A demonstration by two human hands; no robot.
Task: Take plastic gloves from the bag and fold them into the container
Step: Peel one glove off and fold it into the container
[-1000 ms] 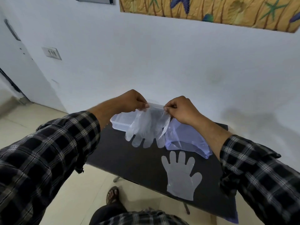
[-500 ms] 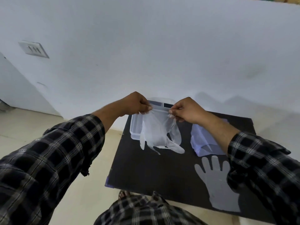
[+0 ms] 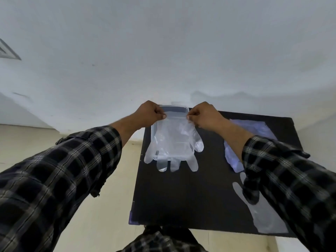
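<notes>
- At the table's (image 3: 181,206) far left corner: clear container (image 3: 153,130), held glove (image 3: 174,142) hung spread over it, fingers pointing toward the near edge.
- Left hand (image 3: 149,113) and right hand (image 3: 203,115) each pinched a cuff corner of that glove.
- Bag (image 3: 254,130) lay by the far right corner.
- Second glove (image 3: 263,215) lay flat near the right edge, partly under the right sleeve (image 3: 291,179).
</notes>
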